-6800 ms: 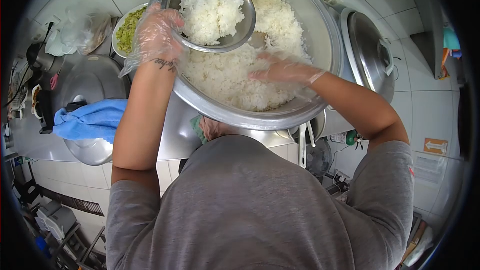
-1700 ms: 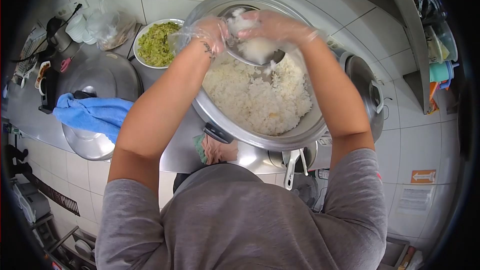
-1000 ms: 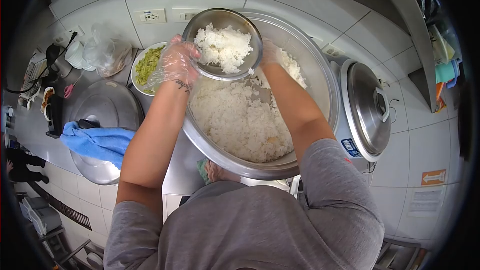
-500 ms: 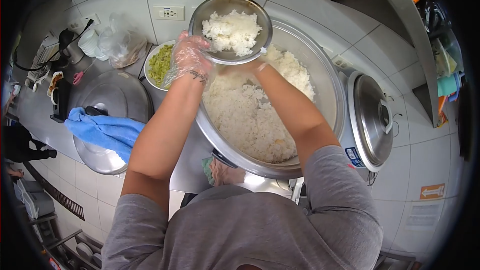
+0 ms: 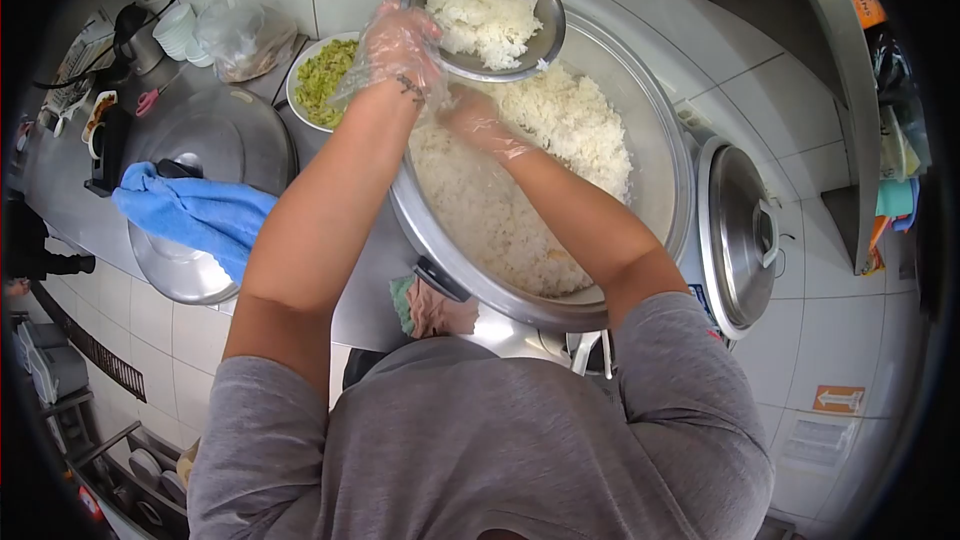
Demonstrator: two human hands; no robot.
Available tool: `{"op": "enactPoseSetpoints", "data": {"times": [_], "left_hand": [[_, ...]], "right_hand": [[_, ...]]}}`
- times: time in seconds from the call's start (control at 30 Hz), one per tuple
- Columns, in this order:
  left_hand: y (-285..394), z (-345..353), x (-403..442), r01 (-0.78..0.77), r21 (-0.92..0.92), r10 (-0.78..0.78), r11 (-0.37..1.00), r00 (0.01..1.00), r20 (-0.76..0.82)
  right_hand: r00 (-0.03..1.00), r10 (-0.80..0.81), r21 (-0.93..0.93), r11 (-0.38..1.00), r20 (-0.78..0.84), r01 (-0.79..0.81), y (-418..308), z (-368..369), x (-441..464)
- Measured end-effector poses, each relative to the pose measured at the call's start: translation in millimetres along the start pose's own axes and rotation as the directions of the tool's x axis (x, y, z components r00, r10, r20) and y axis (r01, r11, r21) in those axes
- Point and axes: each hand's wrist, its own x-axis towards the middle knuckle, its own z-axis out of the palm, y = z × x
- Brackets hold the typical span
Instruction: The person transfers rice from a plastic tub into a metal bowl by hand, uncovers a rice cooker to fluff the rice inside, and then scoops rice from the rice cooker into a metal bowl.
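My left hand (image 5: 400,48), in a clear plastic glove, grips the left side of a metal bowl (image 5: 552,35). A mound of white rice (image 5: 485,22) lies inside the tilted bowl. Below it stands a large metal pot (image 5: 672,210) holding a lot of white rice (image 5: 520,210). My right hand (image 5: 478,122), also gloved, is in the pot near its upper left part, low over the rice and just under the bowl. Its fingertips are blurred and partly hidden beside my left glove, so their closing does not show.
Left of the pot sit a white bowl of chopped green food (image 5: 322,85) and a large metal lid (image 5: 235,140) with a blue cloth (image 5: 195,210) on it. A lidded cooker (image 5: 740,230) stands at right. A metal shelf (image 5: 840,90) juts out at upper right.
The whole view has shifted, so the bowl and pot appear higher. My right hand has come out from beneath the bowl, towards the pot's left side. My left hand still holds the bowl.
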Motion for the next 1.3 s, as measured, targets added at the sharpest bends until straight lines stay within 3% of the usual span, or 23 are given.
{"op": "enactPoseSetpoints", "data": {"times": [0.1, 0.17, 0.23, 0.3, 0.37, 0.43, 0.5, 0.53, 0.6, 0.63, 0.7, 0.77, 0.83, 0.9, 0.93, 0.97, 1.0, 1.03, 1.1, 1.13, 1.2, 1.27, 1.3], "left_hand": [[-7, -5, 20, -0.024, 0.051, 0.022, 0.998, 0.999, 0.04], [-13, -9, 28, -0.05, -0.088, 0.061, 0.995, 0.989, 0.132], [-14, -7, 26, -0.04, -0.011, 0.041, 0.999, 0.99, 0.134], [-12, -9, 30, -0.047, -0.061, 0.056, 0.997, 0.985, 0.164], [-15, -9, 39, -0.046, -0.05, 0.053, 0.998, 0.985, 0.162], [-20, -12, 43, -0.042, -0.041, 0.048, 0.998, 0.987, 0.155], [-23, -9, 42, -0.047, 0.067, 0.037, 0.997, 0.989, 0.146], [-22, -6, 40, -0.053, 0.054, 0.045, 0.997, 0.987, 0.152], [-20, -3, 29, 0.01, 0.127, -0.027, 0.992, 0.991, 0.134], [-20, -1, 24, 0.002, 0.117, -0.018, 0.993, 0.99, 0.139], [-19, 1, 18, -0.004, 0.223, -0.033, 0.975, 0.986, 0.162], [-25, -8, 34, 0.009, 0.327, -0.082, 0.945, 0.974, 0.211], [-30, -10, 32, 0.054, 0.284, -0.147, 0.957, 0.936, 0.32], [-35, -10, 31, 0.058, 0.353, -0.179, 0.934, 0.93, 0.321], [-36, -11, 30, 0.058, 0.41, -0.199, 0.91, 0.929, 0.312], [-35, -11, 29, 0.058, 0.414, -0.203, 0.909, 0.927, 0.315], [-35, -13, 27, 0.074, 0.398, -0.215, 0.914, 0.922, 0.322], [-36, -15, 26, 0.093, 0.386, -0.231, 0.918, 0.916, 0.329], [-33, -14, 35, 0.065, 0.457, -0.233, 0.887, 0.918, 0.32], [-35, -17, 40, 0.04, 0.514, -0.227, 0.857, 0.924, 0.306], [-40, -19, 37, 0.037, 0.567, -0.239, 0.823, 0.928, 0.287], [-38, -16, 32, 0.059, 0.303, -0.148, 0.951, 0.949, 0.279], [-37, -15, 30, 0.073, 0.304, -0.161, 0.95, 0.948, 0.276]], "right_hand": [[0.989, 0.022, 0.151, 0.988, 0.145, -0.044, -7, -3, -32], [0.986, 0.042, 0.087, 0.995, 0.163, -0.057, -27, -10, -52], [0.926, -0.084, -0.068, 0.991, 0.368, 0.117, -58, -21, -78], [0.933, -0.095, -0.033, 0.993, 0.346, 0.113, -52, -6, -90], [0.841, -0.032, -0.071, 0.994, 0.541, 0.084, -54, -10, -99], [0.805, 0.043, -0.093, 0.996, 0.591, 0.015, -42, -14, -107], [0.65, 0.027, -0.002, 0.999, 0.759, -0.04, -9, -10, -106], [0.654, 0.031, -0.013, 0.999, 0.756, -0.031, -4, -23, -116], [0.752, -0.153, 0.325, 0.942, 0.641, -0.086, 8, -51, -147], [0.753, -0.154, 0.317, 0.945, 0.639, -0.076, 8, -66, -147], [0.83, 0.019, 0.226, 0.958, 0.557, -0.174, -3, -96, -146], [0.8, 0.163, 0.415, 0.786, 0.577, -0.459, -25, -133, -132], [0.917, 0.167, 0.607, 0.705, 0.362, -0.368, -62, -165, -128], [0.99, 0.078, 0.554, 0.823, 0.115, -0.129, -82, -178, -119], [0.991, 0.082, 0.557, 0.82, 0.107, -0.128, -80, -170, -106], [0.998, -0.059, 0.249, 0.967, -0.011, 0.06, -76, -154, -90], [0.972, -0.225, -0.105, 0.97, -0.072, 0.217, -74, -144, -80], [0.973, -0.215, -0.099, 0.973, -0.078, 0.207, -76, -144, -78], [0.946, -0.289, -0.165, 0.936, 0.149, 0.311, -72, -145, -76], [0.954, -0.231, -0.047, 0.969, 0.189, 0.244, -85, -168, -89], [0.989, -0.046, -0.103, 0.993, 0.142, 0.061, -75, -212, -93], [0.964, 0.2, -0.139, 0.974, 0.177, -0.177, -33, -242, -104], [0.932, 0.253, -0.353, 0.923, 0.26, -0.152, -20, -241, -116]]}}
